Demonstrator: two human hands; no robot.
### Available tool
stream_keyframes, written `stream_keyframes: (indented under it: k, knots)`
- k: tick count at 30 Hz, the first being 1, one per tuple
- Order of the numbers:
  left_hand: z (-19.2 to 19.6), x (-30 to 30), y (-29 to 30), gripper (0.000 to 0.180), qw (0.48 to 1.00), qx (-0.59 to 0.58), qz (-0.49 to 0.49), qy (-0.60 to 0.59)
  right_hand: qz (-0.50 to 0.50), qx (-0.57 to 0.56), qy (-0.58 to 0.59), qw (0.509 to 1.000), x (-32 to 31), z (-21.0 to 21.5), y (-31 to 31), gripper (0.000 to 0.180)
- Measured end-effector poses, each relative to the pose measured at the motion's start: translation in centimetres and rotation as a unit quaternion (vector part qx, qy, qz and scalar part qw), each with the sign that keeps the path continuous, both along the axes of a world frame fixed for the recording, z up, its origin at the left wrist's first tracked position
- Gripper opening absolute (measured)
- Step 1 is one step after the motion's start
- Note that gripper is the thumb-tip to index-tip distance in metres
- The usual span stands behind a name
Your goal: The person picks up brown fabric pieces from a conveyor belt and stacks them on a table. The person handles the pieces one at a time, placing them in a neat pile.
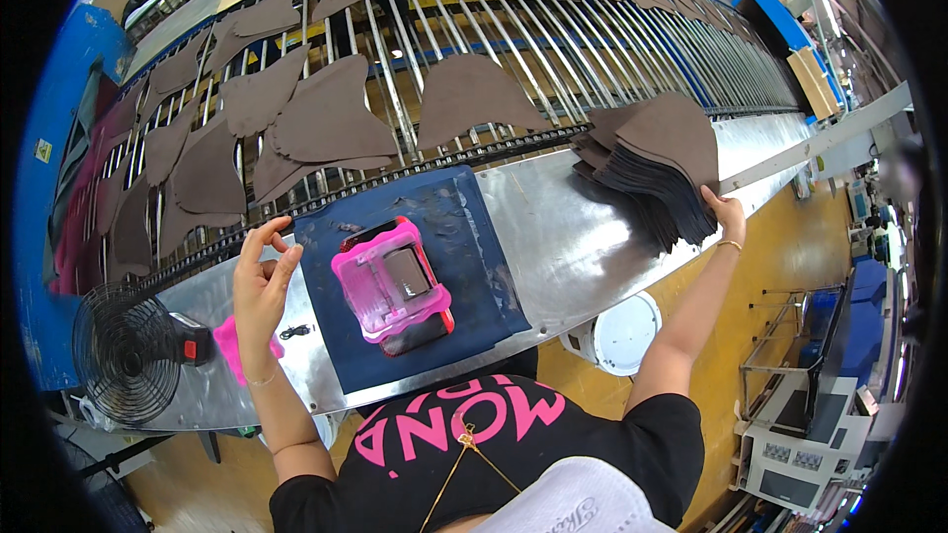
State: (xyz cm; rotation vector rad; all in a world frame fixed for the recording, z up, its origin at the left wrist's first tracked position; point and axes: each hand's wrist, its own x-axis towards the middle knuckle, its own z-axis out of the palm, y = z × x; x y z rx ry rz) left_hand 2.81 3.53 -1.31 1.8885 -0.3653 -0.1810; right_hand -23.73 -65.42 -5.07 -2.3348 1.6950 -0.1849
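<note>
Stack (671,143) of brown pieces: on the right part of the metal table (548,237), running from the far edge down to just short of the near edge. Top face brown, layers dark and fanned along the left side.

Right hand (729,219): fingers touching the stack's right side, near its near right corner. Can't tell whether it has pinched any layers or is only resting there.

Left hand (261,281): raised at the left edge of the mat, fingers half curled, moderate gap between thumb and index, holding nothing I can see.

Mat (489,281): dark blue, scuffed, left of the stack with bare metal between the 2. Spans most of the way from the table's far edge to its near edge.

On the mat, about its middle: 1 pink tray (360,291), wavy rim, 1 dark box (408,271) in it. Black thing with red edges (420,336) juts out from under the tray at both ends.

Left of the mat, toward the table's near edge: small black item (294,333), pink cloth (235,350). Fan (126,353) at the table's left end.

Conveyor (553,49) along the table's far edge, brown pieces (474,104) spread over it. White bucket (624,336) below the near edge.
</note>
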Motion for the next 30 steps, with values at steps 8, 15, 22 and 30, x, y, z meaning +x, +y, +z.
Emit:
stream_keyframes:
  k: [8, 15, 22, 30]
  knots:
    - [1.2, -0.2, -0.1, 0.030, 1.000, 0.001, -0.005, -0.024, 0.076, -0.152, -0.049, 0.984, 5.4, 11.0, 13.4, 0.023]
    - [4.0, 0.3, -4.6, 0.033, 0.996, -0.042, -0.077, -0.022, 0.305, -0.289, -0.279, 0.864, 9.6, 16.6, 27.5, 0.017]
    - [2.4, 0.8, -7.5, 0.061, 0.962, -0.258, -0.088, 0.015, 0.358, 0.100, -0.591, 0.716, 13.9, 17.7, 36.6, 0.024]
    - [7.1, -1.2, 4.5, 0.021, 0.989, -0.137, 0.040, -0.047, 0.603, 0.146, -0.407, 0.670, 17.3, 8.1, 39.2, 0.020]
